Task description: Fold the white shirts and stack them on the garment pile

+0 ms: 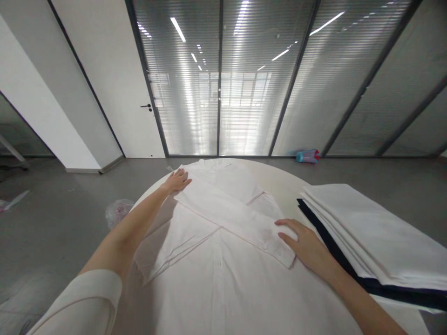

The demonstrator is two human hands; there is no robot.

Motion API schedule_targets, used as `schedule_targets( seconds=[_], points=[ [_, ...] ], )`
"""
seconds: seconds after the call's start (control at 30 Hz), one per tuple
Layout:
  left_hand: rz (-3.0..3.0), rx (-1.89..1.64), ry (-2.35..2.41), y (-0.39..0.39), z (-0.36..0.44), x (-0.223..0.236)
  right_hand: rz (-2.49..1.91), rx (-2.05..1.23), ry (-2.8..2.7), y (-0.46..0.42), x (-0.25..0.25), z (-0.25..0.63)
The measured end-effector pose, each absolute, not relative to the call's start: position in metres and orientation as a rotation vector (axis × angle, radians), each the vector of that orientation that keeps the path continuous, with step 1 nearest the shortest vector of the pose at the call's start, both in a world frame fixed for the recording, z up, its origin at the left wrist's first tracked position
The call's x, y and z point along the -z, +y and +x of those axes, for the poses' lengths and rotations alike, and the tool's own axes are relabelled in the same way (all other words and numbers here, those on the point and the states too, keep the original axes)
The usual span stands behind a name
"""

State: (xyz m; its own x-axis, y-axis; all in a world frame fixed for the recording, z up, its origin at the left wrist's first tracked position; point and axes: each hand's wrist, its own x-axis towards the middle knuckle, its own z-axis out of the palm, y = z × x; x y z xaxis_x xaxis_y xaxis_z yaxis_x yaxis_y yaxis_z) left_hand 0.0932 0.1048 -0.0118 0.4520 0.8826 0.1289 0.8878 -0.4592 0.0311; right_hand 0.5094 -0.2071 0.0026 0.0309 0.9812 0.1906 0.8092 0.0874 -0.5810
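A white button-up shirt [216,260] lies spread on a round white table [282,179]. One sleeve [230,214] is folded diagonally across the shirt's body. My left hand [177,180] lies flat with fingers stretched out on the far shoulder end of that sleeve. My right hand [303,244] rests flat, fingers apart, on the cuff end of the sleeve near the shirt's right edge. Neither hand grips the cloth.
A stack of folded white garments [370,232] with a dark navy one [335,246] beneath sits on the table's right side. On the grey floor lie a crumpled plastic bag [118,210] at left and a blue-pink bottle [308,156] by the glass wall.
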Motion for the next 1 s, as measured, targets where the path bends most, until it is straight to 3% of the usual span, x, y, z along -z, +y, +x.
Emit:
schedule_targets(
  seconds=[0.3, 0.73, 1.0],
  points=[
    [-2.595, 0.172, -1.796, 0.119, 0.086, 0.027, -1.865, -0.458, -1.689, -0.202, 0.002, 0.516],
    [-2.592, 0.274, -1.767, 0.077, 0.124, 0.02, -1.882, -0.432, -1.766, -0.204, 0.005, 0.515],
    [-2.703, 0.345, -1.677, 0.089, 0.197, 0.007, -1.879, -0.479, -1.826, -0.206, 0.006, 0.516]
  ],
)
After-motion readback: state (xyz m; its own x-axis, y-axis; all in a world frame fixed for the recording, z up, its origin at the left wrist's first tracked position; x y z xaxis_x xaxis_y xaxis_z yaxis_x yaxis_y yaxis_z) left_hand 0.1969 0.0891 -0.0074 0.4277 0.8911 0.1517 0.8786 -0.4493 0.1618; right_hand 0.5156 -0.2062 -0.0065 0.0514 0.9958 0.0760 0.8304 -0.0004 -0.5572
